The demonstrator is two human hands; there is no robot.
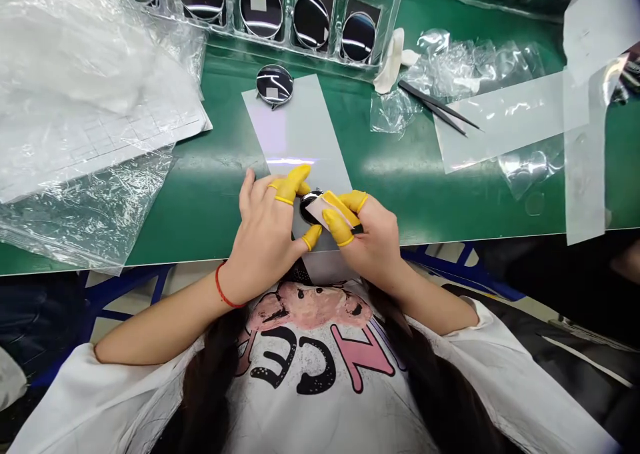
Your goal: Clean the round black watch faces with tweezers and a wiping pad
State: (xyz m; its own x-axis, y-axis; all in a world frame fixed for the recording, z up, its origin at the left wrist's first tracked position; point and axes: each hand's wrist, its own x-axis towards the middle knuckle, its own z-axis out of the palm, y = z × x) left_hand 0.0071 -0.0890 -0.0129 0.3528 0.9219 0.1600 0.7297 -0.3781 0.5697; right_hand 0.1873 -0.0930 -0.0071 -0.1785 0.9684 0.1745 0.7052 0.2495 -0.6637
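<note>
A round black glossy disc with a metallic rim point(309, 209) lies near the table's front edge, over a grey translucent sheet point(310, 124). My left hand point(263, 224) holds it by the rim, thumb below and fingers above, in yellow finger cots. Pinched in my right hand point(373, 234) is a small pale flat piece point(320, 212), pressed against the disc's right side. Its exact kind is unclear; a dark end shows near the palm. Farther back, a second round disc point(275, 85) with a small pale square rests on the sheet's far end.
A clear plastic tray point(340, 64) at the back holds several round black discs. Black tweezers point(440, 107) lie on crumpled clear film point(450, 67) and pale strips point(505, 117) at right. Plastic bags point(90, 221) and printed paper point(150, 124) cover the left side.
</note>
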